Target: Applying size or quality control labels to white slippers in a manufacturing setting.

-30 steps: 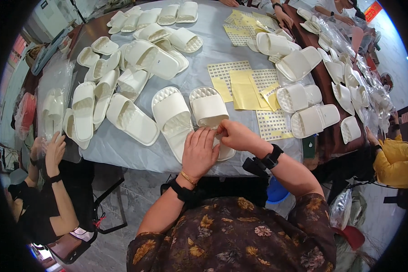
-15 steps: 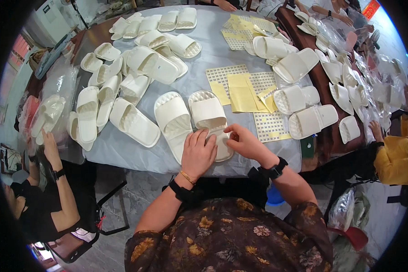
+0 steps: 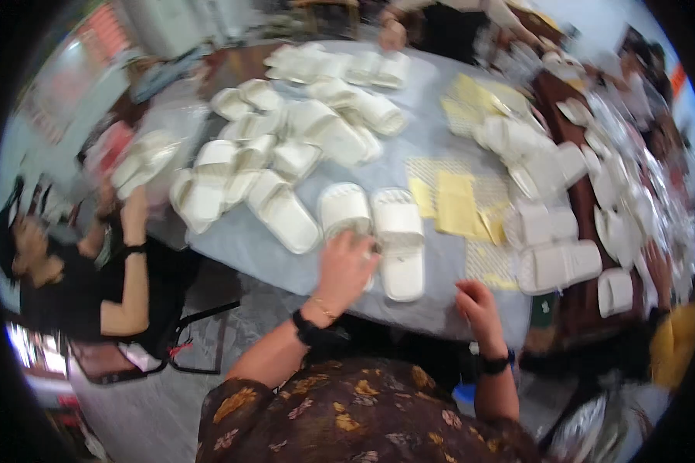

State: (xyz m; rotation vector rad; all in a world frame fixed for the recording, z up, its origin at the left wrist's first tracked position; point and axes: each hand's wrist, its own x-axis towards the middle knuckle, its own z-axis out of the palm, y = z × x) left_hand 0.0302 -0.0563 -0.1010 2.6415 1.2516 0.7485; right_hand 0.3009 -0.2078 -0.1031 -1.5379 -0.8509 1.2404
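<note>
A pair of white open-toe slippers lies side by side near the table's front edge, toes pointing away from me. My left hand [image 3: 347, 270] rests over the sole of the left slipper [image 3: 344, 202], fingers apart and somewhat blurred, hiding much of its strap and heel. The right slipper [image 3: 402, 266] lies flat just beside that hand, its whole sole showing. My right hand [image 3: 480, 310] hovers by the front edge, to the right of the pair and apart from it. Its fingers are curled closed; whatever they may hold is hidden.
More white slippers [image 3: 328, 131] lie heaped to the left and back, others [image 3: 560, 264] to the right. Yellow sheets with small labels [image 3: 455, 204] lie right of centre. A co-worker [image 3: 58, 270] handles slippers at left; other people stand farther off. A brown bench [image 3: 587, 193] holds more slippers.
My right hand has drawn away from the right slipper, toward the right and nearer me. My left hand has shifted onto the left slipper. The whole view has swung, with some blur.
</note>
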